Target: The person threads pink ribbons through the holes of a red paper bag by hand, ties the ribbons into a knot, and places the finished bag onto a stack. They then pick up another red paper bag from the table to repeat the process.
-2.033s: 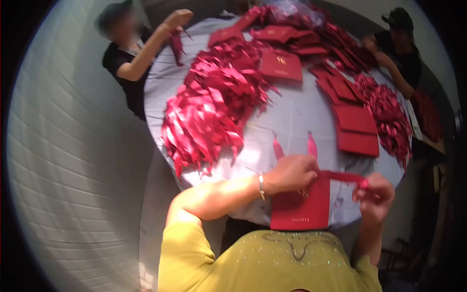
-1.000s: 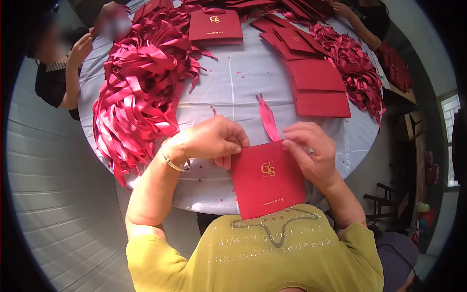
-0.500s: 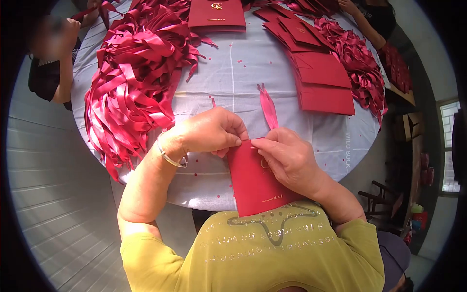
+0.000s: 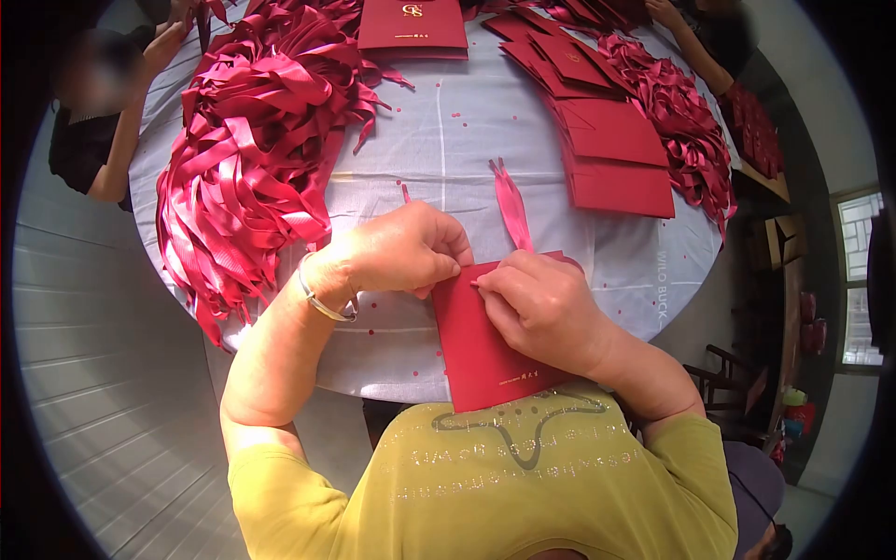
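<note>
Left hand (image 4: 403, 250) pinching top edge of flat red paper envelope (image 4: 485, 350), right hand (image 4: 537, 306) pressed on its face, loose red satin ribbon (image 4: 511, 207) just beyond, grey-clothed round table (image 4: 467, 140).

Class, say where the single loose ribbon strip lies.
Head view, centre: the ribbon strip lies on the table just beyond the right hand, between the ribbon heap, left, and the card stack, right.

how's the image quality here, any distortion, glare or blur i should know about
Head view: strong fisheye, so the table bows and the corners go black; daylight is soft, with a brighter patch at its edge under the ribbons; the left hand, right hand and card are sharp; the person at top left is blurred at the head.
</note>
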Demonstrator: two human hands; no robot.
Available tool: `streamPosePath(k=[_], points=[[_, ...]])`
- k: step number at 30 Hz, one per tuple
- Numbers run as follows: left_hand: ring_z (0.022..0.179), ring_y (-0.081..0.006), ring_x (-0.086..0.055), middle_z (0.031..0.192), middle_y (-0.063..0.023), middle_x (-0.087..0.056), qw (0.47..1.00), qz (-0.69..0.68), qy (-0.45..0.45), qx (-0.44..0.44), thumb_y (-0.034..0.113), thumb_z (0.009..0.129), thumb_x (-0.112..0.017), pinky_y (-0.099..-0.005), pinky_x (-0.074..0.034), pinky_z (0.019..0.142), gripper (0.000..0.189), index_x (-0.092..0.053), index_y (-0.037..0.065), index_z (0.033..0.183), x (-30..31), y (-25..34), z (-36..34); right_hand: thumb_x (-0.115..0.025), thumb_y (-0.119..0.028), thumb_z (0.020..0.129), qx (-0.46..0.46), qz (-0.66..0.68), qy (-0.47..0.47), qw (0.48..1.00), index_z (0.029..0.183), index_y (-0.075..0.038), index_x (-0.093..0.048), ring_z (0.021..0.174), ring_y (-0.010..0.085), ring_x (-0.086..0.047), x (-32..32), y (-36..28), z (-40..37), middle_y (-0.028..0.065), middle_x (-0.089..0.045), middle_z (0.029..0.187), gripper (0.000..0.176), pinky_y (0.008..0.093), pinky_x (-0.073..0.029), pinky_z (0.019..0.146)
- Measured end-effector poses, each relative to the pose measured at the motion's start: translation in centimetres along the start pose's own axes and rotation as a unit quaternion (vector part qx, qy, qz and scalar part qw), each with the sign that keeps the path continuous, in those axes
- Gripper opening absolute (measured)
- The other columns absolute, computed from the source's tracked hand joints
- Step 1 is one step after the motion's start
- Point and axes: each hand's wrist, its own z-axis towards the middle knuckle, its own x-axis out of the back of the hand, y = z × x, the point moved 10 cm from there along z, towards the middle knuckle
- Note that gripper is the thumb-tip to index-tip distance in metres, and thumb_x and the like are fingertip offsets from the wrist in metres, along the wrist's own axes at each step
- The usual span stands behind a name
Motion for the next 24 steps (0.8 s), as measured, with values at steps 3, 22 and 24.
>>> streamPosePath(k=[3, 22, 24], points=[[0.054, -0.0051, -0.052, 0.067, 0.0015, -0.059, 1.0, 0.007, 0.013, 0.007, 0.003, 0.086, -0.059, -0.0213, -0.041, 0.049, 0.011, -0.066, 0.001, 0.093, 0.2, 0.2, -0.2, -0.069, -0.002, 0.073, -0.017, -0.025, -0.008, 1.0, 0.077, -0.004, -0.061, 0.058, 0.0255, -0.058, -0.2, -0.3, 0.3, 0.0078, -0.057, 0.07, 0.01, 0.0353, -0.047, 0.051], [0.055, -0.0088, -0.059, 0.064, -0.0023, -0.062, 0.999, 0.031, 0.044, -0.003, 0.014, 0.084, -0.066, -0.0236, -0.046, 0.05, 0.014, -0.068, 0.001, 0.087, 0.0, 0.8, -0.7, -0.057, -0.006, 0.074, -0.07, -0.083, -0.208, 0.972, 0.077, 0.001, -0.061, 0.068, 0.037, -0.065, -4.1, -1.2, 2.0, 0.0189, -0.063, 0.075, 0.008, 0.0472, -0.052, 0.061], [0.057, -0.0129, -0.062, 0.064, -0.0066, -0.064, 0.998, 0.036, 0.043, 0.013, 0.009, 0.081, -0.06, -0.0267, -0.049, 0.051, 0.014, -0.067, -0.002, 0.085, -0.1, 1.0, -0.8, -0.058, -0.008, 0.078, -0.104, -0.026, -0.202, 0.974, 0.076, 0.0, -0.063, 0.072, 0.0372, -0.065, -3.2, -1.1, 2.4, 0.0189, -0.064, 0.077, 0.01, 0.0484, -0.052, 0.066]])
